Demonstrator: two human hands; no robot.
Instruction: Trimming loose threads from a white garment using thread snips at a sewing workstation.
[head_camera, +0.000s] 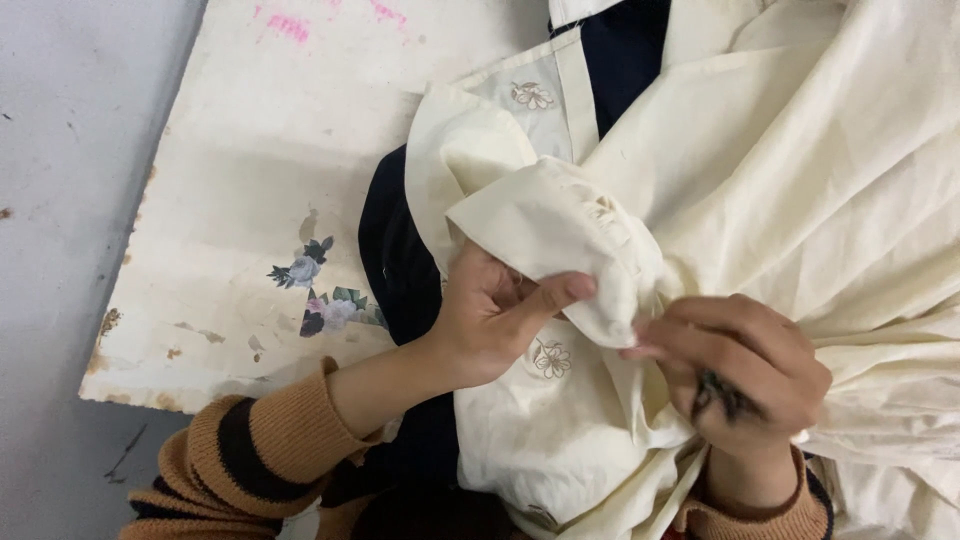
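Because the cream garment (760, 170) is thin and soft, it seems light and limp, best pinched at a fold. It lies over the stained board (260, 170). The left hand (490, 315) and right hand (745, 370) both close on its bunched fold.

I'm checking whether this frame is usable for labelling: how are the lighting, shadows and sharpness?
Head view: soft, even light with no glare; the cream garment is bright, but its folds stay readable. The left hand and right hand are fairly sharp, with slight softness at the fingertips. A faint shadow falls on the stained board.
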